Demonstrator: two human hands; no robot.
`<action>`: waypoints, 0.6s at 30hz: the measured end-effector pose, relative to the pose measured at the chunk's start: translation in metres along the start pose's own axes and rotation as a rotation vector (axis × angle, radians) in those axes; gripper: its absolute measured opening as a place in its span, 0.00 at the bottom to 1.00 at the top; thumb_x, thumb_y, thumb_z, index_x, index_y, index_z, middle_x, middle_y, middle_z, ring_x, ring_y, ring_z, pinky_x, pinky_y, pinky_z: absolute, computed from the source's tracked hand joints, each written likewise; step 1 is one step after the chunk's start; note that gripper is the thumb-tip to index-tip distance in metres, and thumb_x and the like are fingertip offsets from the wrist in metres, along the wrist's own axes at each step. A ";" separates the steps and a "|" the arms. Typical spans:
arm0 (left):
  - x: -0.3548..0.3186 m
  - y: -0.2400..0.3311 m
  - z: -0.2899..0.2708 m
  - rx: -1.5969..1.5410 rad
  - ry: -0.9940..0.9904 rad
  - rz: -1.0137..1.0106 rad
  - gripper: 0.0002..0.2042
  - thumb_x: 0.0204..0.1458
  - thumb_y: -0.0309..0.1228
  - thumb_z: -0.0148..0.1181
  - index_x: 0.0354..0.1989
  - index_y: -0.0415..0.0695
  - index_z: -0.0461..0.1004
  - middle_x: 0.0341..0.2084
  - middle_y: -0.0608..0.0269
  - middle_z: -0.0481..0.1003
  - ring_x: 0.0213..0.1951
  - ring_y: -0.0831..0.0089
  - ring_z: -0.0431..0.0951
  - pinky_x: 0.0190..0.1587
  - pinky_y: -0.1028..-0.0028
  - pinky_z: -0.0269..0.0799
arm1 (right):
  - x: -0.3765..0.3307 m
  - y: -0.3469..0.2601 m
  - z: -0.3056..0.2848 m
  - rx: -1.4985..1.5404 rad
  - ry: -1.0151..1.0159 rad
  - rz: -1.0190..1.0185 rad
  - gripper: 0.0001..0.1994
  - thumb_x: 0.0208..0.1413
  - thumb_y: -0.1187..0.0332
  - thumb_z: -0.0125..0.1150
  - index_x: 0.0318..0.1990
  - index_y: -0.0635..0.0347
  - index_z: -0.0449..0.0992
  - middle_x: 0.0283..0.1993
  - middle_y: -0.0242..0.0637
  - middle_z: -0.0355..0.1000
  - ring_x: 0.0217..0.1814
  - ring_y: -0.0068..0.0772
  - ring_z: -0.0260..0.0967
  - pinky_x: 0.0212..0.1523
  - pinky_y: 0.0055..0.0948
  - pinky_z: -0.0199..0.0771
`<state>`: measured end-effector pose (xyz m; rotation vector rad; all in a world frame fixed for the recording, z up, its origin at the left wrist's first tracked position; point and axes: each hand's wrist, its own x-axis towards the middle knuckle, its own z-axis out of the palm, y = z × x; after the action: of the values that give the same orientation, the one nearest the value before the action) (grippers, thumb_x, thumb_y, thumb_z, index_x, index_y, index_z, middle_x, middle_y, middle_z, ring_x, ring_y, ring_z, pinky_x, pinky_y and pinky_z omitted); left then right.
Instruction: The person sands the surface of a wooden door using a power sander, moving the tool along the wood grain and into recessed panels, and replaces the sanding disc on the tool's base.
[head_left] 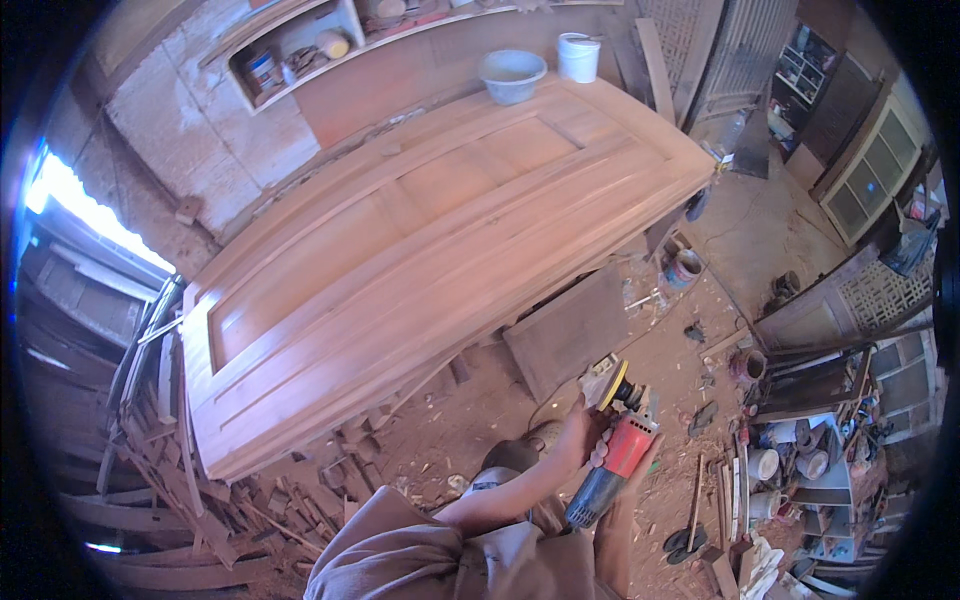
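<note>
Across the view from eight o'clock to one, a long door-shaped panel (420, 270) of smooth, reddish-brown wood is laid flat, its recessed rectangular fields framed by moulded edges. Around it, an earthen-coloured floor (690, 350) is strewn with pale shavings. Between two and three o'clock, an upright frame (872, 170) is divided into glazed panes by pale bars. Between seven and eight, rough offcuts (330, 490) of wood are heaped. Just right of the centre, toward four, a flat, dark brown board (565, 335) is propped at a slant beside the long panel.

Between four and five o'clock, a power tool (618, 458) is held well apart from the panel; its stout, rounded body is cased in red and black. At twelve, a round grey-blue basin (512, 82) is set on the panel's far edge, with a white cylindrical bucket (578, 58) just beside it. At the tool's upper end, a flat round disc (613, 385) is rimmed in yellow. The tool's red body is clasped by the right hand (634, 472). The left hand (583, 430) is brought against the disc end, partly hidden; whether its fingers are closed cannot be told.
</note>
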<state>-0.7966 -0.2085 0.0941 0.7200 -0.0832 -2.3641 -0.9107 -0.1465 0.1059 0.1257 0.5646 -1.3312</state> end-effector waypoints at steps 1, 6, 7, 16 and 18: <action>0.009 0.006 0.004 -0.004 -0.030 0.000 0.35 0.61 0.62 0.26 0.56 0.40 0.62 0.35 0.57 0.72 0.23 0.70 0.72 0.25 0.69 0.74 | 0.002 -0.008 0.019 -0.007 -0.004 -0.011 0.46 0.46 0.19 0.36 0.42 0.58 0.71 0.26 0.41 0.72 0.21 0.39 0.70 0.22 0.36 0.74; 0.091 0.021 0.049 -0.071 -0.091 0.010 0.33 0.60 0.63 0.31 0.47 0.42 0.65 0.21 0.60 0.67 0.09 0.67 0.65 0.09 0.72 0.68 | 0.046 -0.078 0.032 -0.142 -0.005 -0.169 0.43 0.51 0.23 0.37 0.45 0.58 0.71 0.28 0.40 0.72 0.20 0.39 0.69 0.21 0.34 0.75; 0.102 0.027 0.062 -0.097 -0.040 0.055 0.32 0.59 0.63 0.31 0.44 0.43 0.65 0.18 0.61 0.66 0.07 0.66 0.64 0.06 0.73 0.66 | 0.058 -0.091 0.034 -0.174 -0.021 -0.174 0.42 0.52 0.23 0.37 0.46 0.59 0.71 0.28 0.40 0.73 0.20 0.39 0.70 0.21 0.34 0.75; 0.182 0.065 0.114 -0.128 -0.039 0.091 0.34 0.58 0.68 0.26 0.37 0.46 0.65 0.13 0.65 0.63 0.05 0.71 0.63 0.04 0.70 0.60 | 0.147 -0.153 0.063 -0.326 -0.055 -0.055 0.42 0.53 0.24 0.37 0.48 0.59 0.71 0.29 0.40 0.73 0.20 0.38 0.70 0.21 0.34 0.75; 0.214 0.065 0.114 -0.297 0.020 0.113 0.35 0.58 0.67 0.26 0.40 0.46 0.66 0.14 0.64 0.64 0.06 0.69 0.63 0.04 0.69 0.61 | 0.164 -0.163 0.065 -0.351 -0.071 0.000 0.42 0.53 0.24 0.37 0.48 0.59 0.71 0.29 0.40 0.73 0.20 0.38 0.70 0.21 0.34 0.75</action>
<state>-0.9538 -0.4041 0.1046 0.5779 0.2258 -2.1977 -1.0225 -0.3585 0.1242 -0.2079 0.7285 -1.2122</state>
